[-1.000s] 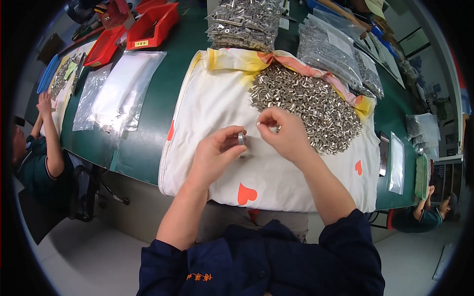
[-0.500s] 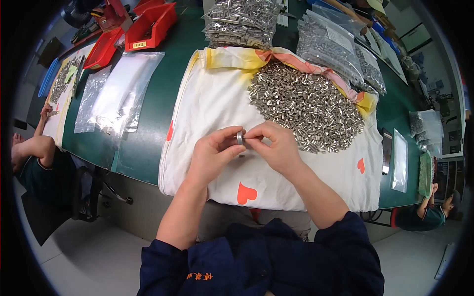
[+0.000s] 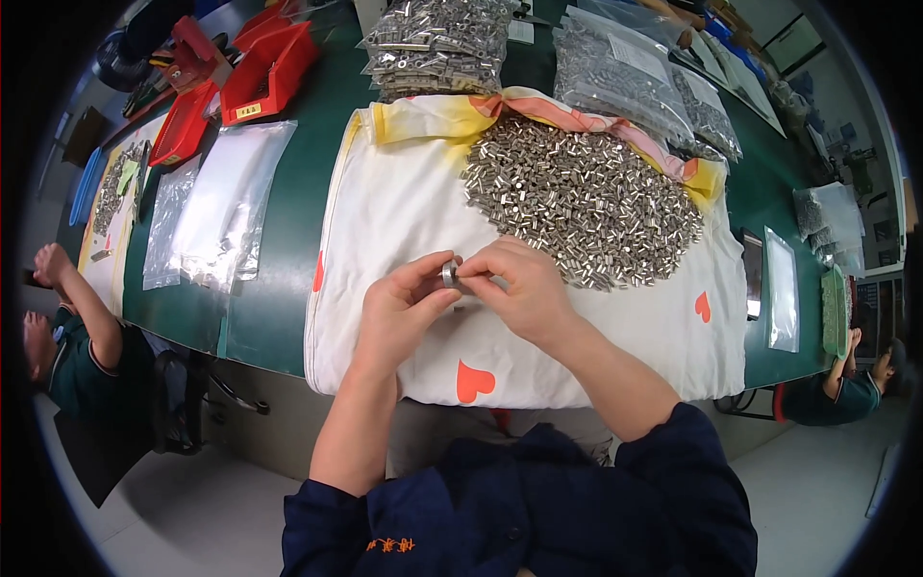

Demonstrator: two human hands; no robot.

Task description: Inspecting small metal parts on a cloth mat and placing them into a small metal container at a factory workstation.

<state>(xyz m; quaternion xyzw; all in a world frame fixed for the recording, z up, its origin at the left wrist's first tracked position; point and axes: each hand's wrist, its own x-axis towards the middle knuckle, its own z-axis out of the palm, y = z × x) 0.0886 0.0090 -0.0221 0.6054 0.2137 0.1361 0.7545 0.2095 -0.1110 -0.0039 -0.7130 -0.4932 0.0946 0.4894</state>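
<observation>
Metal ring (image 3: 449, 275) stands between both hands' fingers, its longer visible extent running away from the body; the left hand (image 3: 392, 313) grips it, while the right hand (image 3: 519, 288) has its fingers pinched against the ring's right side, anything between them hidden. Left to right from those fingers: well left, flat clear bags (image 3: 229, 197) on the worktop (image 3: 296, 250); beyond them, a red bin (image 3: 274, 82) with dark bits inside; straight beyond, stacked bags (image 3: 437, 48) packed with metal parts; right and beyond, small metal cylinders (image 3: 586, 202) heaped on white cloth (image 3: 404, 207); far right, a green tray (image 3: 835, 308), contents unclear.
</observation>
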